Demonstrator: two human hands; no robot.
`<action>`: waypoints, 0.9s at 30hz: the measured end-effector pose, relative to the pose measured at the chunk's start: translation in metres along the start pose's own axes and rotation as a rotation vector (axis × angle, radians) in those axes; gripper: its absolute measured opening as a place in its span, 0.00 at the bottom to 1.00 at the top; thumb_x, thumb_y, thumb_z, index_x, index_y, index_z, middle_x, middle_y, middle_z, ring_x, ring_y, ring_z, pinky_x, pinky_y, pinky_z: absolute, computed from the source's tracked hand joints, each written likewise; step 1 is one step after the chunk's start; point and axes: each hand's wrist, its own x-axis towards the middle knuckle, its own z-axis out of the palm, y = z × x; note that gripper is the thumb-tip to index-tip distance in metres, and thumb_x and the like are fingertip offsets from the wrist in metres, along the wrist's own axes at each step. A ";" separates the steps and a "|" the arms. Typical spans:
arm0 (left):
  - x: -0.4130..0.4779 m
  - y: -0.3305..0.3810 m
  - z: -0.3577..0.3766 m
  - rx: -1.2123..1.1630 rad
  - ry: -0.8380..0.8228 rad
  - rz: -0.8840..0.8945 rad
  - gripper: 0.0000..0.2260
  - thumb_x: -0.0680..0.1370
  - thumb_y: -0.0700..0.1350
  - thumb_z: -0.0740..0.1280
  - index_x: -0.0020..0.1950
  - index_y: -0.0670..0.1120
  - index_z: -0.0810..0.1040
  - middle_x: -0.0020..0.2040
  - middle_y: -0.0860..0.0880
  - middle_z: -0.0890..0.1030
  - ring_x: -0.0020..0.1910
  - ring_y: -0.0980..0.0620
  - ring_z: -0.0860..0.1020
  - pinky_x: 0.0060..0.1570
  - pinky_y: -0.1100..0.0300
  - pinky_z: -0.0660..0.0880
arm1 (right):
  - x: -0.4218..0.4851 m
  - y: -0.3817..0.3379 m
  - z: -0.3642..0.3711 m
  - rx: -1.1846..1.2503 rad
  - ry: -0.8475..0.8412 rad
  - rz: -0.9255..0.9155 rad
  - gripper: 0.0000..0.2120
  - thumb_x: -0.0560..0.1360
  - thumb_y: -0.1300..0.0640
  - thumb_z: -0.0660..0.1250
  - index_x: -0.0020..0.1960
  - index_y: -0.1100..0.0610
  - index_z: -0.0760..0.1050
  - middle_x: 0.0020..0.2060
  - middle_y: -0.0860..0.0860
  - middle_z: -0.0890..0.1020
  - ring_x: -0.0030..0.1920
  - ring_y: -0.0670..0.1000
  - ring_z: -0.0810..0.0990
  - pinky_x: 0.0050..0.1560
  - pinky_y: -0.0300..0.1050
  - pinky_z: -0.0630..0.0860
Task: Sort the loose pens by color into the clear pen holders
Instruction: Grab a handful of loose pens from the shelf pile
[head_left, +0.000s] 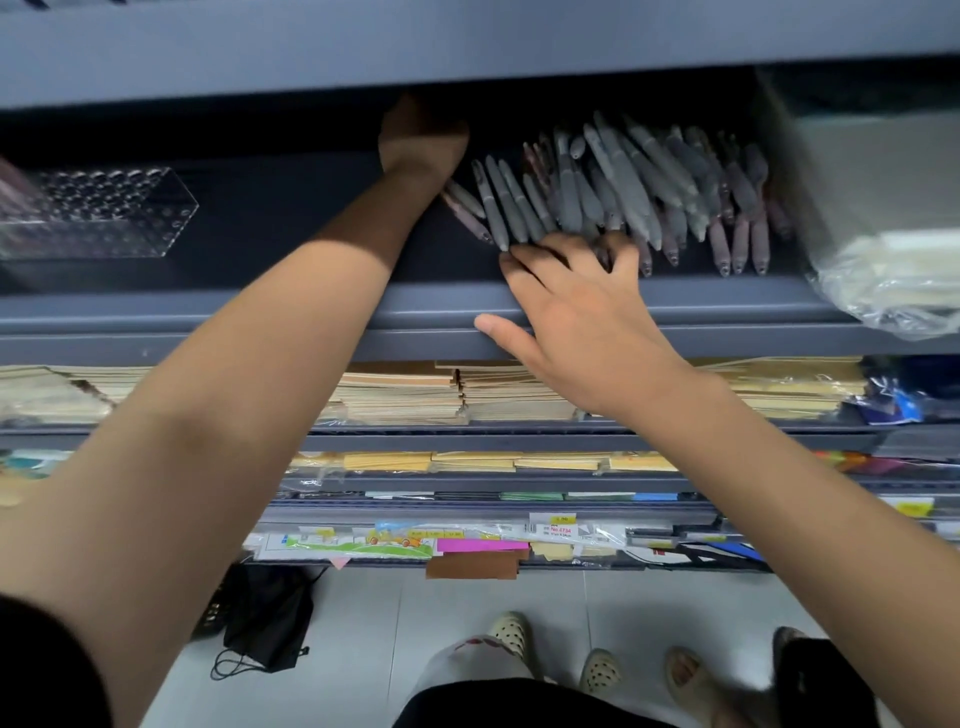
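Bright overhead light, deep shelf recess dim, motion blur, wide-angle bowing at edges

Grey shelf (208, 322), tan paper stacks (405, 395) beneath (plastic-wrapped); black bag (267, 623) on tiled floor (363, 649)

Left of your left grip (422, 141), bare shelf (291, 223) runs open to the clear pen holder (98, 210). Beyond and right of your right grip (582, 312), the pen pile (628, 182) blocks the way up to a wrapped bundle (883, 208). The upper shelf (467, 47) hangs low above both.
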 end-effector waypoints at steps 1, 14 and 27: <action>-0.003 0.002 -0.002 -0.018 -0.013 -0.001 0.17 0.81 0.44 0.56 0.66 0.44 0.78 0.67 0.41 0.79 0.67 0.41 0.75 0.62 0.57 0.71 | 0.000 0.000 0.000 0.001 0.001 0.001 0.33 0.80 0.35 0.44 0.70 0.58 0.69 0.68 0.51 0.74 0.70 0.54 0.67 0.66 0.61 0.57; -0.029 0.009 0.005 -0.181 -0.220 0.291 0.17 0.83 0.54 0.61 0.64 0.46 0.81 0.64 0.47 0.81 0.65 0.50 0.76 0.52 0.70 0.66 | -0.029 0.030 0.002 0.137 0.385 0.009 0.07 0.77 0.63 0.65 0.50 0.63 0.81 0.46 0.56 0.82 0.46 0.61 0.77 0.46 0.54 0.68; -0.032 0.016 -0.002 -0.269 -0.224 0.273 0.15 0.81 0.49 0.64 0.64 0.43 0.79 0.63 0.45 0.81 0.63 0.49 0.77 0.53 0.69 0.68 | -0.003 0.028 -0.001 0.066 0.290 0.182 0.07 0.76 0.62 0.65 0.49 0.58 0.82 0.43 0.56 0.83 0.49 0.61 0.78 0.53 0.54 0.69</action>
